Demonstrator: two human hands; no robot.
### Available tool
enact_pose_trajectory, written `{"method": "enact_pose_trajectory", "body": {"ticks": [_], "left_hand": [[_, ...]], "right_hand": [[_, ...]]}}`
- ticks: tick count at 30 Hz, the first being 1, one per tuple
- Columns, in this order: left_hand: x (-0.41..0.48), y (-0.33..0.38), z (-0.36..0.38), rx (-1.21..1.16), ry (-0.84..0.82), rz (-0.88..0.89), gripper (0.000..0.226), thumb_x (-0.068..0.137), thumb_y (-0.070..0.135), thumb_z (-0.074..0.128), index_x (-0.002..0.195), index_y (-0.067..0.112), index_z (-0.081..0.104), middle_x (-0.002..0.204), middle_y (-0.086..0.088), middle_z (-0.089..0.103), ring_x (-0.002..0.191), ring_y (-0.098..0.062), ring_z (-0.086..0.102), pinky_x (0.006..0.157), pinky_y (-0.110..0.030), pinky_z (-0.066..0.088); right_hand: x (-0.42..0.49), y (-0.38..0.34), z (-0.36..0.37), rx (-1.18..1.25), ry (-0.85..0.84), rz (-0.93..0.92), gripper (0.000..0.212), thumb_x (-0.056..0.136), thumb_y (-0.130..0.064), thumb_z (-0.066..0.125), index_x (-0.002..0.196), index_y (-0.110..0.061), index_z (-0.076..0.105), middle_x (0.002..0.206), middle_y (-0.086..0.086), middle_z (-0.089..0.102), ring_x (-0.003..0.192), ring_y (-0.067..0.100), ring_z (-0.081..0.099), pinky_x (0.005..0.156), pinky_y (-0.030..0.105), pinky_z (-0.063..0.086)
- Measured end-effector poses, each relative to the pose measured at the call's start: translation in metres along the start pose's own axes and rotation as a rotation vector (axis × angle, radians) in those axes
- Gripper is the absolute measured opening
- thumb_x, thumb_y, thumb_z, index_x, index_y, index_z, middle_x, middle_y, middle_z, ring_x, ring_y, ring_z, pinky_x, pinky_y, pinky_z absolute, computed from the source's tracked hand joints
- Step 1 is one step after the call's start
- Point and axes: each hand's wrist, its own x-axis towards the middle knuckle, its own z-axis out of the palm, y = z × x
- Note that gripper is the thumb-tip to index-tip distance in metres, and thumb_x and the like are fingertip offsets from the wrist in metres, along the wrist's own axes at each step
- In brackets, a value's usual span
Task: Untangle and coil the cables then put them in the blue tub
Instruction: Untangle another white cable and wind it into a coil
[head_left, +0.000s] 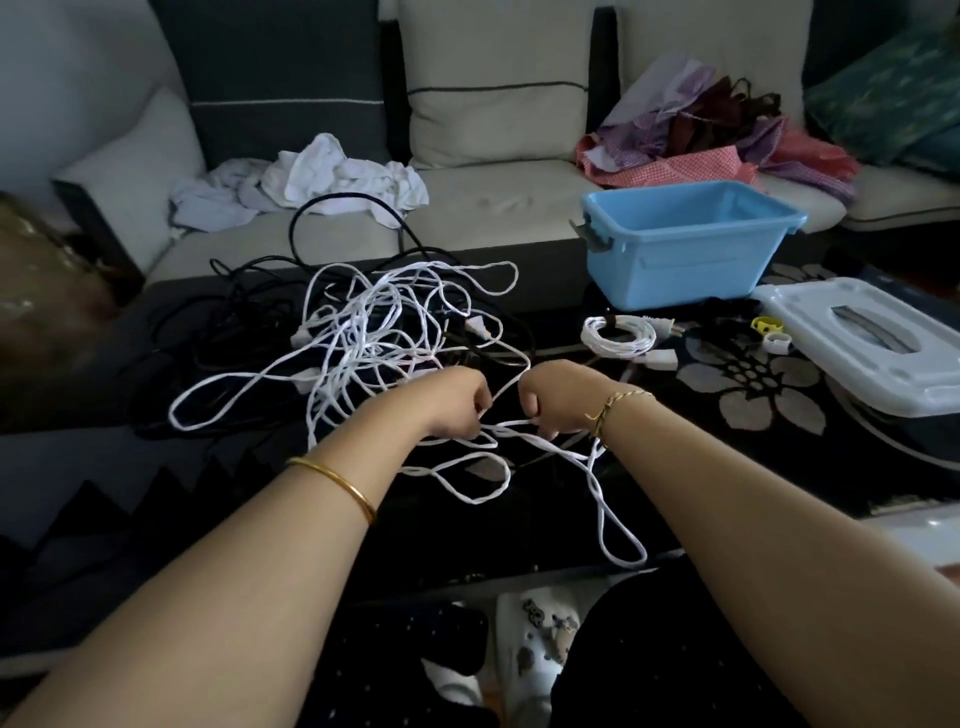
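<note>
Working surface: a dark table with a flower pattern showing on its right half. Its near edge runs just in front of the person's lap; its far edge lies close against a pale sofa. Open room exists on the near-left part of the surface and between the two forearms.

Surroundings: on the sofa seat lie a heap of white cloth at left and a heap of coloured fabric at right. A white lid occupies the table's right end. Two small rings, one yellow, lie beside it.

Task items: the blue tub stands upright at the far right of the table, open; no cable shows inside it. Black cables sprawl at far left, partly under the white cable tangle, which fills the centre. One loop of it hangs past the near edge. A coiled white cable lies in front of the tub, apart from the tangle.

Hands: the left hand and right hand sit close together at the tangle's near side, fingers curled, each gripping white strands.
</note>
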Motion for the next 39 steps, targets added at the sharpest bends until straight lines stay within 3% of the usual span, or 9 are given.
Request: {"method": "enact_pose_trajectory", "body": {"ticks": [9, 14, 17, 23, 27, 30, 33, 36, 39], "left_hand": [[-0.014, -0.015, 0.003, -0.031, 0.092, -0.090, 0.075, 0.077, 0.013, 0.076, 0.137, 0.016, 0.031, 0.140, -0.009, 0.028, 0.112, -0.029, 0.053, 0.093, -0.037, 0.047], [-0.023, -0.029, -0.004, 0.204, 0.242, -0.186, 0.041, 0.088, 0.002, 0.057, 0.126, 0.014, 0.052, 0.133, -0.008, 0.045, 0.117, -0.029, 0.051, 0.092, -0.040, 0.047], [-0.026, -0.039, -0.011, 0.408, 0.455, -0.222, 0.028, 0.088, 0.004, 0.055, 0.113, 0.016, 0.061, 0.127, -0.008, 0.050, 0.123, -0.030, 0.043, 0.097, -0.040, 0.040], [-0.044, -0.063, -0.023, 0.343, 0.516, -0.438, 0.067, 0.079, 0.046, 0.071, 0.135, 0.025, 0.041, 0.152, -0.010, 0.014, 0.140, -0.036, 0.012, 0.108, -0.051, 0.023], [-0.053, -0.080, -0.022, -0.052, 0.562, -0.576, 0.061, 0.089, 0.031, 0.066, 0.141, 0.024, 0.035, 0.156, -0.014, -0.014, 0.135, -0.044, 0.022, 0.099, -0.049, 0.038], [-0.053, -0.097, -0.018, -0.295, 0.521, -0.566, 0.061, 0.088, 0.023, 0.066, 0.141, 0.017, 0.036, 0.153, -0.021, 0.015, 0.116, -0.039, 0.052, 0.091, -0.039, 0.044], [-0.051, -0.108, -0.014, -0.466, 0.556, -0.497, 0.030, 0.090, 0.023, 0.064, 0.115, 0.013, 0.052, 0.115, -0.017, 0.062, 0.095, -0.032, 0.061, 0.082, -0.036, 0.049], [-0.053, -0.103, -0.018, -0.394, 0.699, -0.463, 0.012, 0.095, 0.024, 0.056, 0.089, 0.014, 0.052, 0.098, -0.008, 0.061, 0.085, -0.026, 0.054, 0.071, -0.032, 0.040], [-0.056, -0.092, -0.034, -0.491, 0.916, -0.369, 0.011, 0.097, 0.024, 0.053, 0.093, 0.013, 0.054, 0.092, -0.005, 0.059, 0.089, -0.031, 0.059, 0.077, -0.036, 0.046]], "right_hand": [[-0.011, 0.016, -0.020, 0.241, 0.537, 0.516, 0.035, 0.090, -0.010, 0.052, 0.124, -0.002, 0.045, 0.131, 0.018, 0.046, 0.117, 0.038, 0.052, 0.078, 0.038, 0.042], [-0.013, 0.007, -0.013, 0.065, 0.201, 0.520, 0.035, 0.090, -0.010, 0.049, 0.124, -0.010, 0.055, 0.130, 0.011, 0.055, 0.117, 0.033, 0.054, 0.090, 0.042, 0.044], [-0.004, -0.005, -0.014, 0.052, 0.246, 0.467, 0.036, 0.087, -0.009, 0.050, 0.122, -0.010, 0.057, 0.127, 0.012, 0.055, 0.116, 0.034, 0.054, 0.096, 0.044, 0.044], [0.025, -0.024, -0.013, 0.451, 0.297, 0.283, 0.023, 0.091, -0.012, 0.046, 0.111, -0.006, 0.053, 0.118, 0.015, 0.060, 0.106, 0.032, 0.056, 0.080, 0.031, 0.041], [0.032, -0.028, -0.004, 0.435, 0.293, 0.315, 0.018, 0.087, -0.009, 0.050, 0.101, -0.005, 0.059, 0.118, 0.017, 0.059, 0.106, 0.035, 0.056, 0.090, 0.036, 0.047], [0.028, -0.034, -0.010, 0.390, 0.458, 0.275, 0.026, 0.087, -0.004, 0.048, 0.110, -0.006, 0.059, 0.119, 0.015, 0.054, 0.110, 0.037, 0.053, 0.090, 0.038, 0.046], [0.023, -0.050, -0.020, 0.511, 0.474, 0.032, 0.021, 0.085, -0.004, 0.052, 0.098, -0.012, 0.066, 0.105, 0.007, 0.065, 0.098, 0.024, 0.060, 0.078, 0.027, 0.045], [0.014, -0.071, -0.020, 0.472, 0.301, -0.198, 0.024, 0.088, -0.013, 0.056, 0.111, -0.012, 0.064, 0.098, 0.002, 0.065, 0.088, 0.015, 0.057, 0.071, 0.023, 0.042], [0.013, -0.084, -0.015, 0.509, 0.211, -0.289, 0.042, 0.084, -0.011, 0.060, 0.126, -0.015, 0.054, 0.112, 0.002, 0.060, 0.089, 0.013, 0.057, 0.071, 0.020, 0.044]]}}
